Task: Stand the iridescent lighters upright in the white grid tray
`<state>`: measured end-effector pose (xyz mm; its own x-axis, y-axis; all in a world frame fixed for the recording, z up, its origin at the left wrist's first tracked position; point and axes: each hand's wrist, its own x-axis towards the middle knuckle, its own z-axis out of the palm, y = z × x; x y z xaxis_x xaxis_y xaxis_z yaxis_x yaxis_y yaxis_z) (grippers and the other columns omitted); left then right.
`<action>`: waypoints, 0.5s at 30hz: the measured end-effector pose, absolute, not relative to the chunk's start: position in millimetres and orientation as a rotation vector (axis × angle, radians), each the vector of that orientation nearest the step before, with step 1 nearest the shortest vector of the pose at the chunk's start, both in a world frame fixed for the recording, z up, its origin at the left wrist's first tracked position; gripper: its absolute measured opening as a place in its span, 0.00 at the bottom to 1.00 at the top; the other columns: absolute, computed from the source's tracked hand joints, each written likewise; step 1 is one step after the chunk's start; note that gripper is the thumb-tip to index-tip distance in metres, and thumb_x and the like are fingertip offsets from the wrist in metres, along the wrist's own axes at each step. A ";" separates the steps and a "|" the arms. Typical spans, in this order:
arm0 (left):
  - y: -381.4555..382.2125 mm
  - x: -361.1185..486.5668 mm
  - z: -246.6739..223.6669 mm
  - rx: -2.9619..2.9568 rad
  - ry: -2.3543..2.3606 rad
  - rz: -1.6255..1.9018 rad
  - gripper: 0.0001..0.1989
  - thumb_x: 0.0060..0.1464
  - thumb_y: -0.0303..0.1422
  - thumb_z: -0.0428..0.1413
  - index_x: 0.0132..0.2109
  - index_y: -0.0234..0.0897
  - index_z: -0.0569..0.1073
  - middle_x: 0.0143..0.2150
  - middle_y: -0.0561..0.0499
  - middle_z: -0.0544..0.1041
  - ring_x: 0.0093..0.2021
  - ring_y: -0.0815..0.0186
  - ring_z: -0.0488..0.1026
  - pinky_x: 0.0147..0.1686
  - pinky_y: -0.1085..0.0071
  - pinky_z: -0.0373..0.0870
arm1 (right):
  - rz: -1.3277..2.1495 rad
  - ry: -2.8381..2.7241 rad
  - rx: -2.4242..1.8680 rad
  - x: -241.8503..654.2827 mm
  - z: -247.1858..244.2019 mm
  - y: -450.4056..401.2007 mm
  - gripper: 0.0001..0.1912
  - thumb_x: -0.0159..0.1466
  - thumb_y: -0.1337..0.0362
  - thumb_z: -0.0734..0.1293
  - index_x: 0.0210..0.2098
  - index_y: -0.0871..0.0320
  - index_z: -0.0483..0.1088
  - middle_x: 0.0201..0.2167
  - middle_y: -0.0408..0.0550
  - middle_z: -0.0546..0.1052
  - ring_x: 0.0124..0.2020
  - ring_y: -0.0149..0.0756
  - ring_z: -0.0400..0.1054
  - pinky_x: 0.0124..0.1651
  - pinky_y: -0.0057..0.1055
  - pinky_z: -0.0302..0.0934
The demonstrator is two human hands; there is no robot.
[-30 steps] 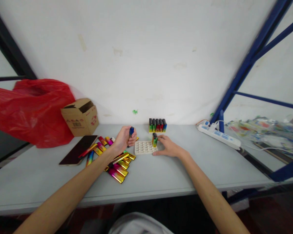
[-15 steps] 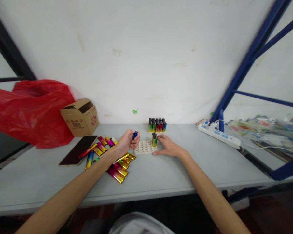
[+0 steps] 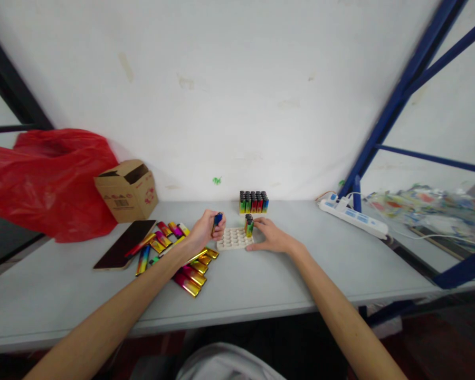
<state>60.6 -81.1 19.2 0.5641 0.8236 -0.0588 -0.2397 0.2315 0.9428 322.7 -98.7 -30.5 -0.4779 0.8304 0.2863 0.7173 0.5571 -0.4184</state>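
Note:
My left hand (image 3: 209, 228) is closed around a dark blue lighter (image 3: 217, 218), whose top sticks up past the thumb. Just to its right lies a white tray (image 3: 231, 244) with rows of small holes. A few lighters with green and gold sides (image 3: 249, 228) and black tops stand upright at the tray's right end. My right hand (image 3: 272, 236) spans that end, thumb at the front corner and fingertips beside the standing lighters. Under and around my left forearm lies a loose pile of shiny gold, magenta and blue lighters (image 3: 190, 279), partly hidden.
By the wall stands a filled block of lighters (image 3: 254, 202). A dark flat phone-like slab (image 3: 125, 245), a cardboard box (image 3: 129, 192) and a red plastic bag (image 3: 63, 184) are on the left. A white power strip (image 3: 352, 216) and blue frame (image 3: 404, 97) are on the right.
The lighter in my left hand now stands more upright and shows more of its length. My right hand stays at the tray; the whole view has shifted slightly.

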 end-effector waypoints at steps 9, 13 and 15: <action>-82.4 62.2 21.1 1.096 0.675 0.841 0.14 0.59 0.41 0.47 0.31 0.36 0.65 0.22 0.57 0.57 0.18 0.73 0.53 0.18 0.77 0.54 | 0.325 -2.352 -1.255 321.9 -28.2 -100.0 0.44 0.53 0.40 0.76 0.59 0.63 0.69 0.57 0.63 0.70 0.60 0.56 0.64 0.65 0.52 0.57; -84.5 66.9 16.5 1.150 0.624 0.892 0.10 0.56 0.40 0.54 0.38 0.38 0.66 0.23 0.57 0.64 0.20 0.70 0.58 0.19 0.75 0.58 | 0.322 -2.336 -1.254 321.7 -29.2 -99.9 0.43 0.52 0.40 0.76 0.57 0.61 0.70 0.56 0.62 0.71 0.60 0.56 0.64 0.64 0.53 0.58; -86.9 70.5 14.7 1.223 0.654 0.940 0.09 0.54 0.36 0.57 0.39 0.39 0.66 0.24 0.56 0.67 0.22 0.69 0.62 0.21 0.75 0.61 | 0.318 -2.332 -1.258 321.2 -30.1 -99.9 0.44 0.51 0.40 0.76 0.57 0.62 0.69 0.56 0.63 0.70 0.60 0.56 0.64 0.64 0.53 0.58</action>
<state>70.5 -86.9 14.7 0.4839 0.8728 0.0644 -0.2436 0.0637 0.9678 321.2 -99.9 -30.1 -0.4702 0.8331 0.2913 0.7245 0.5529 -0.4115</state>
